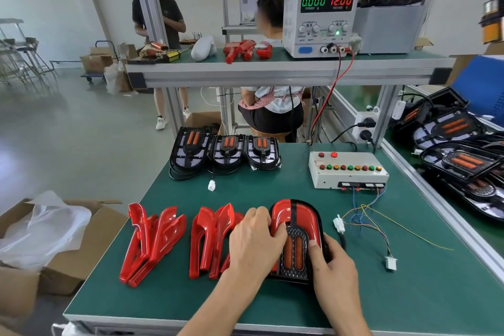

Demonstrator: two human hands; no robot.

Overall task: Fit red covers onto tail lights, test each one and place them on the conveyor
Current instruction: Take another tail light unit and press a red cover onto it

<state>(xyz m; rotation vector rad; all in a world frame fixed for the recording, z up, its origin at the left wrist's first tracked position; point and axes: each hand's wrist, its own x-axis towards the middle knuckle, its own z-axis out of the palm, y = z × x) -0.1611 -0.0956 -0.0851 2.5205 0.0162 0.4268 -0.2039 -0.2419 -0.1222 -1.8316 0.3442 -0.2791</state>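
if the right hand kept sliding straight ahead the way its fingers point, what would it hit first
Probably the tester box. The right hand points up the table along the tail light it grips; only bare green mat lies between, though depth is hard to judge.

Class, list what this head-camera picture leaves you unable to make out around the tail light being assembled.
- Tail light: its left side is under the left hand, its lower right edge under the right hand.
- Whether its covers are fully seated: hidden by the fingers.
- Tester box button labels: too small.
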